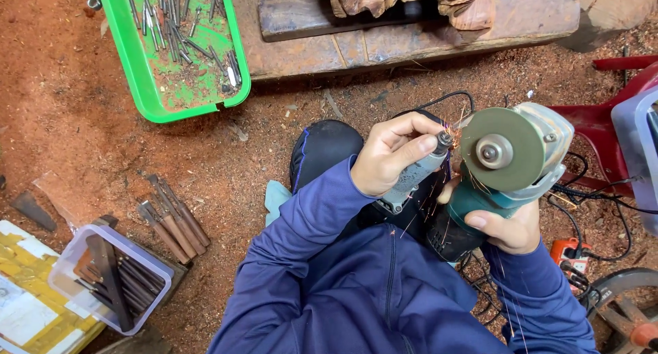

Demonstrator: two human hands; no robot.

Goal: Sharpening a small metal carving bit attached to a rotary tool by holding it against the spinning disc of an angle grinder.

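Note:
My left hand point(391, 159) grips a small grey rotary tool point(416, 177), its tip pressed against the edge of a green grinding disc point(502, 150). Sparks fly at the contact point. My right hand point(506, 229) holds the teal body of the angle grinder point(517, 165) from below, disc facing up. Both arms wear blue sleeves. My knee in dark trousers point(322, 148) lies under the hands.
A green tray point(137, 69) of metal bits lies at the upper left. Several wooden-handled chisels point(171, 220) rest on the sawdust floor beside a clear tub point(110, 278) of tools. A wood block point(411, 25) sits ahead; black cables point(589, 196), a red chair point(603, 128) and an orange plug point(567, 251) at right.

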